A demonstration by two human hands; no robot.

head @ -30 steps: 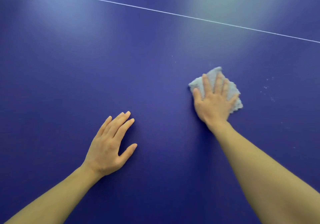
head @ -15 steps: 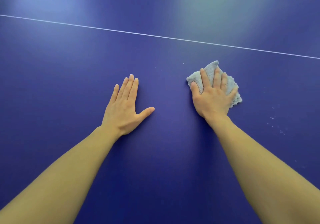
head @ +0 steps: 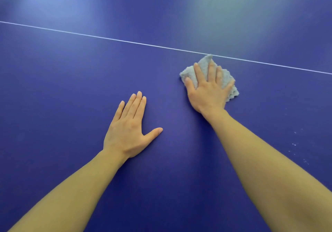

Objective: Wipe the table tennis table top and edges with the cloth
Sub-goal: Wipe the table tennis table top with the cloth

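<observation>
Grey and fluffy, a small folded terry cloth is lying flat on the deep blue table tennis counter, right of centre and pinned beneath the person's right hand. One corner of the cloth is pointing away from the person, and its tip is just reaching the thin white line painted across the counter. The widest visible stretch is running slantwise, from a left corner beside the thumb to a ragged edge past the little finger on the nearer right. The grip is wide: straight, spread fingers are pressing down on the cloth without curling round it, so fabric is peeking out between and beyond them while the palm is covering its middle. The left hand is resting palm down on the bare counter, nearer and well apart from the cloth, fingers together and thumb splayed out, holding nothing. A few tiny pale specks are sitting on the counter at the near right.
</observation>
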